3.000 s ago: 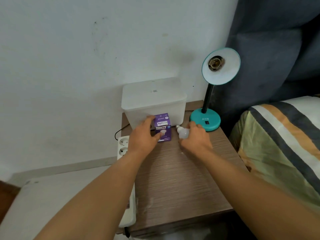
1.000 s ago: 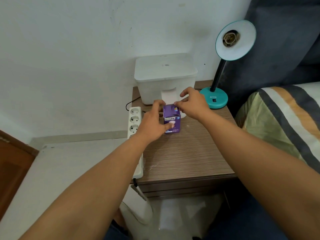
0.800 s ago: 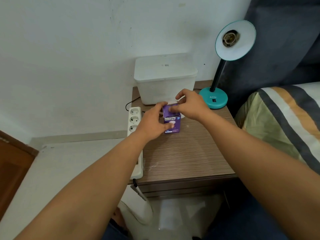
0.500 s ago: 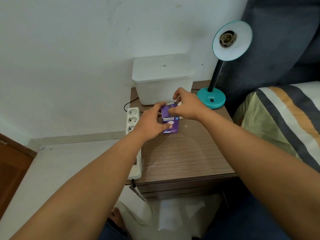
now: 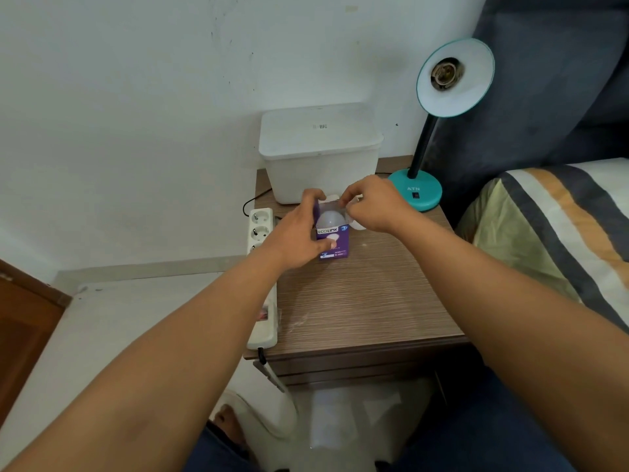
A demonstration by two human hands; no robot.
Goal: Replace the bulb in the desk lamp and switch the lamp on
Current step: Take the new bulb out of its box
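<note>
A purple bulb box (image 5: 333, 249) stands upright on the wooden nightstand (image 5: 357, 301). My left hand (image 5: 296, 236) grips its left side. My right hand (image 5: 377, 207) pinches the opened top flap, and the white dome of a bulb (image 5: 329, 218) shows inside the box. Another white bulb (image 5: 357, 225) lies on the nightstand, mostly hidden under my right hand. The teal desk lamp (image 5: 456, 78) stands at the back right with its shade tilted toward me and its socket (image 5: 446, 73) empty. A black switch (image 5: 416, 195) sits on the lamp's base.
A lidded white plastic bin (image 5: 320, 155) stands against the wall behind the box. A white power strip (image 5: 260, 229) runs along the nightstand's left edge. A bed with a striped cover (image 5: 561, 226) is on the right.
My left hand stood the box upright and kept hold of it. My right hand let the loose bulb rest on the nightstand, then pulled the box's top flap open, baring the bulb inside.
</note>
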